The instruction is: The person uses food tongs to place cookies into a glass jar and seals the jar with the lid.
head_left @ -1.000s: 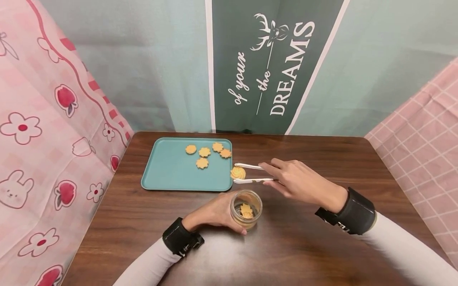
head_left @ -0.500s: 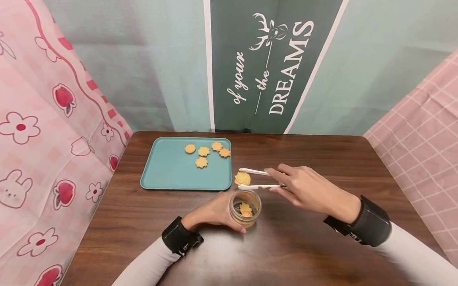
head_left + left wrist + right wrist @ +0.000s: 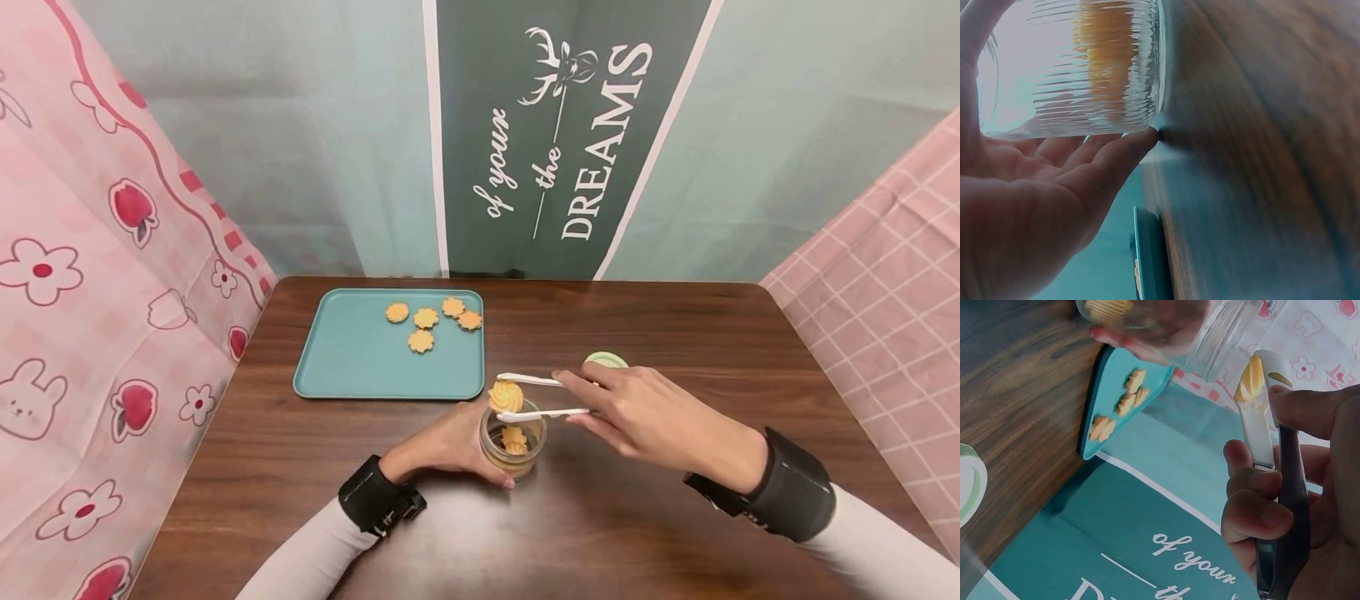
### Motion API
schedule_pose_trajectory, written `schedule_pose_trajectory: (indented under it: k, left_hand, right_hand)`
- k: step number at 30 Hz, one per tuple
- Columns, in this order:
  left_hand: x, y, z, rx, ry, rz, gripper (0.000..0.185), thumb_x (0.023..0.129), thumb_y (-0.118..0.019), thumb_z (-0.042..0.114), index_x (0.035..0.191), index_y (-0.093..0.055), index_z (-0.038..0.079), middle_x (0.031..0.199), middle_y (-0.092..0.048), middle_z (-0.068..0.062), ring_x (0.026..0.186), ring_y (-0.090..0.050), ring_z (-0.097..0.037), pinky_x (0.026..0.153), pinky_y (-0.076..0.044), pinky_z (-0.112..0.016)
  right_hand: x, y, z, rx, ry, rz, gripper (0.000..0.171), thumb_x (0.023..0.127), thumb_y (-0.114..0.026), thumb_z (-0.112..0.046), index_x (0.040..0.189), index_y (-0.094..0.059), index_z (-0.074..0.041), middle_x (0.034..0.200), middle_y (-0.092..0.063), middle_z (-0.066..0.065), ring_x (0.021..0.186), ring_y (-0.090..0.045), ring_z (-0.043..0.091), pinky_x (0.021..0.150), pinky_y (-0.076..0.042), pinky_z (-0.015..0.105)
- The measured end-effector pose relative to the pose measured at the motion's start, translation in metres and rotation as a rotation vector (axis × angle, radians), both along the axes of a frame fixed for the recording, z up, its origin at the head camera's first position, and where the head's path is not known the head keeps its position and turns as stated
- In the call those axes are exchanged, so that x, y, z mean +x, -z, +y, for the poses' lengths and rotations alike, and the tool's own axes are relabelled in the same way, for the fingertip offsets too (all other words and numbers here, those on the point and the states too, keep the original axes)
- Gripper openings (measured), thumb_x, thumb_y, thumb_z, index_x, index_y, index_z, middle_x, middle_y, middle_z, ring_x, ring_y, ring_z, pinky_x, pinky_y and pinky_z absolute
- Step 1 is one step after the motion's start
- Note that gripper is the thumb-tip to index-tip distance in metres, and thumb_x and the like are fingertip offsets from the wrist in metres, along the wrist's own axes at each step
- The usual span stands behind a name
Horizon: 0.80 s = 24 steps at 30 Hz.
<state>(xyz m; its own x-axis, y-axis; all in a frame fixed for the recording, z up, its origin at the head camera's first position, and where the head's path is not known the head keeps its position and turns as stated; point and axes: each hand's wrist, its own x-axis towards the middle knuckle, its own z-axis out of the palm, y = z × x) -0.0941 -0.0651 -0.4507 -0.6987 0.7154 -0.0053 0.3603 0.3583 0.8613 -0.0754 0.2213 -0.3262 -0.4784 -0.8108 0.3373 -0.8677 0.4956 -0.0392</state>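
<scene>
The cookie [image 3: 506, 394] is a pale yellow piped swirl with ridges, pinched between the 2 white tips of the tongs [image 3: 534, 397], just above the open mouth of the jar [image 3: 513, 438]. The jar is clear ribbed glass, upright on the tabletop [image 3: 645, 517] near the centre, with 1 flower-shaped cookie already inside. The right hand [image 3: 645, 415] reaches in from the right, palm down, thumb and fingers squeezing the tongs' arms, wrist strapped in black. The left hand [image 3: 447, 445] wraps the jar's left side, fingers curled round the glass. Left and farther back, a teal tray [image 3: 352, 358] holds 5 flat cookies [image 3: 432, 321]. A green lid [image 3: 606, 360] lies beyond the right hand.
</scene>
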Motion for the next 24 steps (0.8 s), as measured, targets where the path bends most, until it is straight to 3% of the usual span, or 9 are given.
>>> schedule_pose_trajectory:
  k: [11,24]
  left_hand:
    - [-0.002,0.000,0.000,0.022,0.025,0.015,0.101,0.063,-0.104,0.034,0.147,-0.052,0.015,0.134,-0.069,0.000,0.124,-0.063,-0.011,0.108,-0.050,-0.032]
    - [0.001,-0.001,0.001,-0.027,-0.010,0.031,0.097,0.063,-0.104,0.034,0.144,-0.055,0.013,0.127,-0.070,0.000,0.118,-0.065,-0.011,0.103,-0.053,-0.031]
  right_hand:
    - [0.012,0.000,0.004,0.002,0.005,-0.021,0.046,0.113,-0.044,-0.043,0.133,-0.065,-0.008,0.093,-0.052,-0.007,0.060,-0.038,-0.001,0.052,-0.043,0.020]
    - [0.021,0.005,0.009,-0.012,-0.007,-0.013,0.047,0.113,-0.043,-0.044,0.132,-0.066,-0.007,0.094,-0.053,-0.007,0.060,-0.036,-0.003,0.052,-0.040,0.017]
